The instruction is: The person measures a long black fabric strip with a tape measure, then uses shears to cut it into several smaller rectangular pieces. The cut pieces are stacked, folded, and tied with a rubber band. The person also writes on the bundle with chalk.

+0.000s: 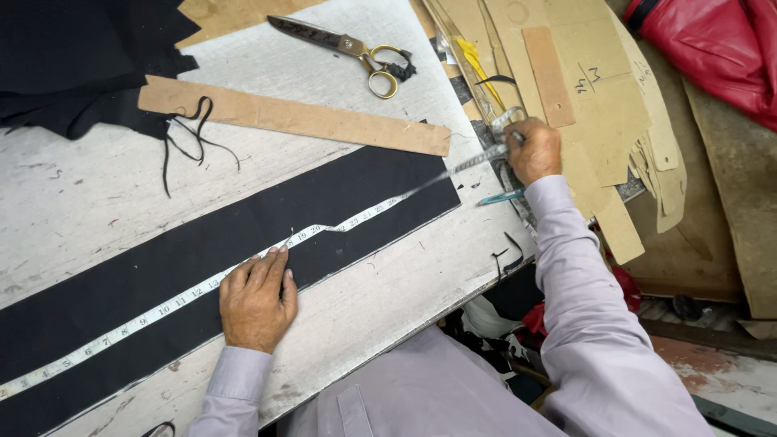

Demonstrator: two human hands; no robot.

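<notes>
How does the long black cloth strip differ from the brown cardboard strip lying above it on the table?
The black fabric strip is wider and longer than the cardboard strip, running off the picture's left edge. The fabric strip has a measuring tape along it, pinned by the left hand and pulled by the right hand; the cardboard strip carries only loose black threads. Both lie flat on the worn white table.

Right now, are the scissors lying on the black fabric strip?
No, the scissors lie on the bare white table, apart from the black fabric strip, beyond a cardboard strip.
</notes>
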